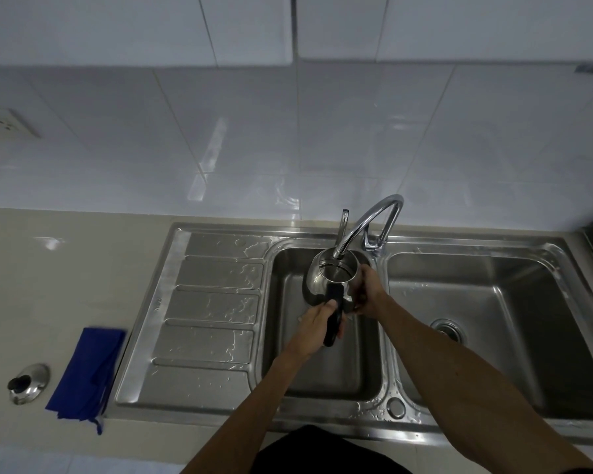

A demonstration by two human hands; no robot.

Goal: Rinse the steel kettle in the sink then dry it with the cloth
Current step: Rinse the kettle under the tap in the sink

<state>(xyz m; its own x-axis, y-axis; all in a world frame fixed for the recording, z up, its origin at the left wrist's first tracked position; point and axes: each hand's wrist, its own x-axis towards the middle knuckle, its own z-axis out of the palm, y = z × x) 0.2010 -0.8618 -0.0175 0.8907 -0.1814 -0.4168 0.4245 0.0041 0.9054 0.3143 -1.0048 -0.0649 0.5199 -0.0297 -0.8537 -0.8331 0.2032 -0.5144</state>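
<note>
My left hand [317,321] was wrapped around the black handle [333,323] of the steel kettle [322,285], and my right hand [363,290] was closed against its right flank near the rim, so both hands held it up inside the left basin [322,378] of the sink, its open mouth right under the tip of the tap [367,224]. I could not tell whether water was running, though the inside glinted wet, so I judged the rinse was under way and not finished; the drying was all still ahead. The kettle sat close to the basin's far wall and the spout, with little room upward, but free space lay toward me and over the wet draining board [206,309] on the left. Beyond that board's left edge, on the worktop [65,275], the blue cloth [86,374] lay folded, with the lid [28,383] just beside it near the front edge.
</note>
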